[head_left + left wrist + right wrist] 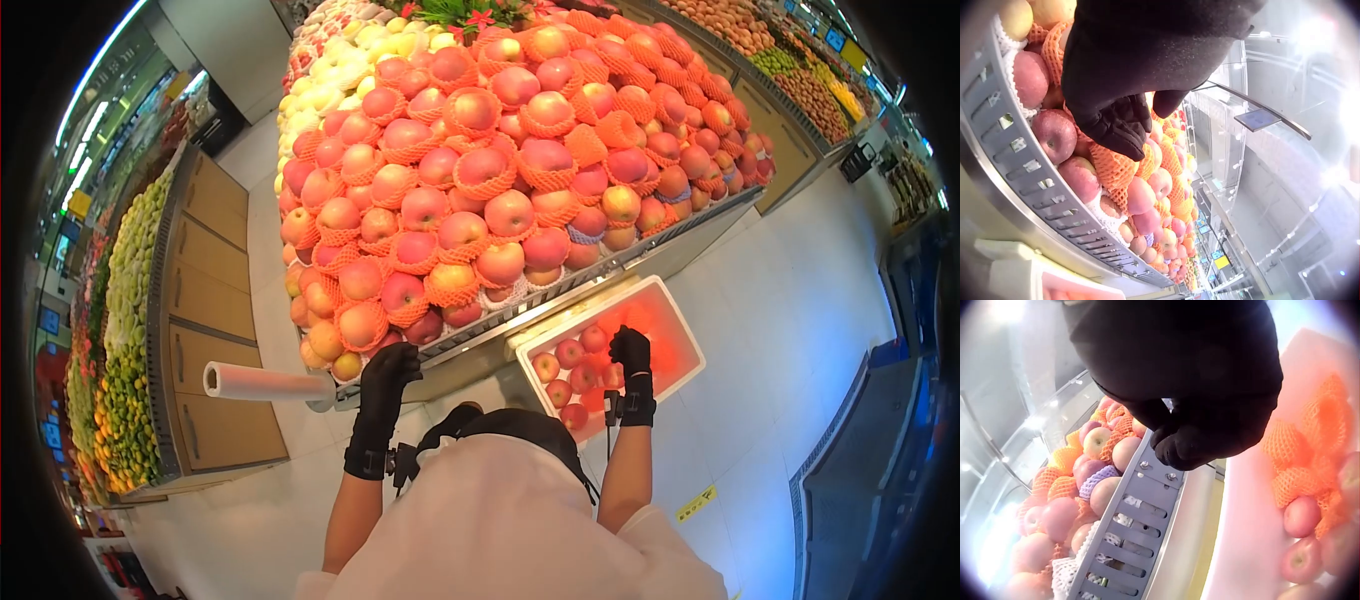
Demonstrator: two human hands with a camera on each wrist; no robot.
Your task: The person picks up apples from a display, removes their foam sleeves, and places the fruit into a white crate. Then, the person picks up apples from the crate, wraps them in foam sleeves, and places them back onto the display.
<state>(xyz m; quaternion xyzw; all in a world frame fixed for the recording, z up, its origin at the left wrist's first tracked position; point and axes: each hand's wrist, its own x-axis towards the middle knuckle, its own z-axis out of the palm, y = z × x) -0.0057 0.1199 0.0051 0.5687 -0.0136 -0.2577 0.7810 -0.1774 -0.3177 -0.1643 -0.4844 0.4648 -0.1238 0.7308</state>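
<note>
My left hand [389, 382], in a black glove, is at the near left corner of the apple display [470, 215]. Its fingers [1124, 131] are loosely curled, with the thumb apart and no fruit visible in them; orange foam nets [1110, 167] and bare apples [1055, 134] show just past them. Over the white foam box [690, 345], my gloved right hand [631, 352] has its fingers [1188, 447] bent in toward the thumb, and nothing shows between them. Inside the box are several red apples [570, 352] and loose orange foam nets [1316, 434].
A grey slotted rail [1125, 540] edges the display. A roll of clear bags [265, 382] sticks out at its left corner. Green and yellow fruit fills a stand [130, 340] farther left. Pale apples [345, 60] lie at the back. A yellow floor sticker [697, 503] is at right.
</note>
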